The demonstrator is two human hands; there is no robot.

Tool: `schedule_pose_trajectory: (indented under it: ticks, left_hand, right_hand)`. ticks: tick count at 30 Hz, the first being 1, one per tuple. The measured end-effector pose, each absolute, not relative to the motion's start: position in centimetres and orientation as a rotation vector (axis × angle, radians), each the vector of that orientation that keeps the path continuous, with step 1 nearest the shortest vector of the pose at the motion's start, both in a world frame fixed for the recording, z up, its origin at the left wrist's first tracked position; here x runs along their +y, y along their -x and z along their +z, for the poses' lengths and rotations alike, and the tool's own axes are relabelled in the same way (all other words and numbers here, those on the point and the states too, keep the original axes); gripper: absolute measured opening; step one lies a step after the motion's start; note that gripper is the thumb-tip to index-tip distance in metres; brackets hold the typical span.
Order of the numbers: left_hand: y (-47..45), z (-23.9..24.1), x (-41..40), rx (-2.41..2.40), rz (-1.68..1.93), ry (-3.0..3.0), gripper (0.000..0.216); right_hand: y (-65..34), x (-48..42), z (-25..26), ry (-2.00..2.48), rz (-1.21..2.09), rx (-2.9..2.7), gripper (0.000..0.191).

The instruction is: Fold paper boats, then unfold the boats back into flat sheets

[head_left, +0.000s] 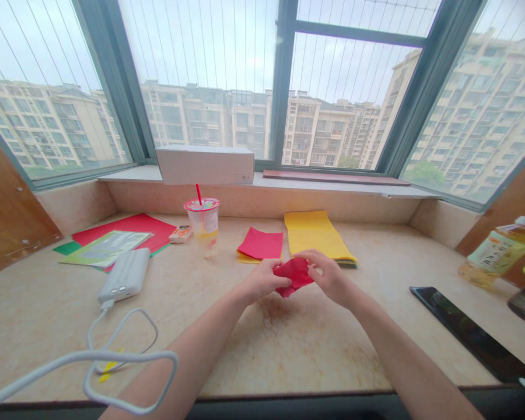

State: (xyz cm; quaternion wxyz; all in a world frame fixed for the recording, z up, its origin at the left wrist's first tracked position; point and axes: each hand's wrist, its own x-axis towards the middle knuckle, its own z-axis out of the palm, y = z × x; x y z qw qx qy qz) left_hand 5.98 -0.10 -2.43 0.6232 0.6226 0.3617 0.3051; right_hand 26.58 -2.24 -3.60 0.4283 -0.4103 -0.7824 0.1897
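Between my two hands, just above the stone counter, is a piece of red paper (294, 275), bent and partly folded. My left hand (265, 279) pinches its left side, thumb on top. On the other side my right hand (326, 275) grips the upper right edge with its fingers curled over it. Just behind my hands lies a small stack of red and yellow paper squares (262, 242), red on top. To the right of that is a larger stack of yellow paper (312, 233), with a green layer showing underneath.
At left, a white power bank (126, 273) trails a white cable (131, 354). Behind it lie red and green sheets (131, 226). A plastic cup (203, 224) with a straw stands mid-left. A black phone (468, 329) and a drink bottle (499, 254) are at right.
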Motion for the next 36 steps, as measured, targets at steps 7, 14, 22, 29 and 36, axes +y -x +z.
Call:
schedule_pose_trajectory:
  ticks: [7, 14, 22, 29, 36]
  left_hand:
    - [-5.8, -2.8, 0.6, 0.923, 0.955, -1.387, 0.039]
    - [-6.0, -2.9, 0.6, 0.739, 1.016, -1.173, 0.04]
    - [-6.0, -3.6, 0.6, 0.802, 0.87, -1.469, 0.031]
    - [-6.3, -4.2, 0.3, 0.716, 0.811, -1.578, 0.031]
    - [-7.0, -3.8, -0.8, 0.68, 0.861, -1.569, 0.028]
  right_hand:
    - [-26.5, -2.2, -3.5, 1.058, 0.466, -1.974, 0.025]
    - [-26.6, -2.0, -3.4, 1.022, 0.318, -1.93, 0.02]
    - [-26.5, -2.1, -3.6, 0.991, 0.306, -1.943, 0.015]
    - [-25.5, -2.6, -3.5, 1.001, 0.32, -1.953, 0.007]
    - [-24.6, -3.0, -3.5, 1.101, 0.282, -1.821, 0.003]
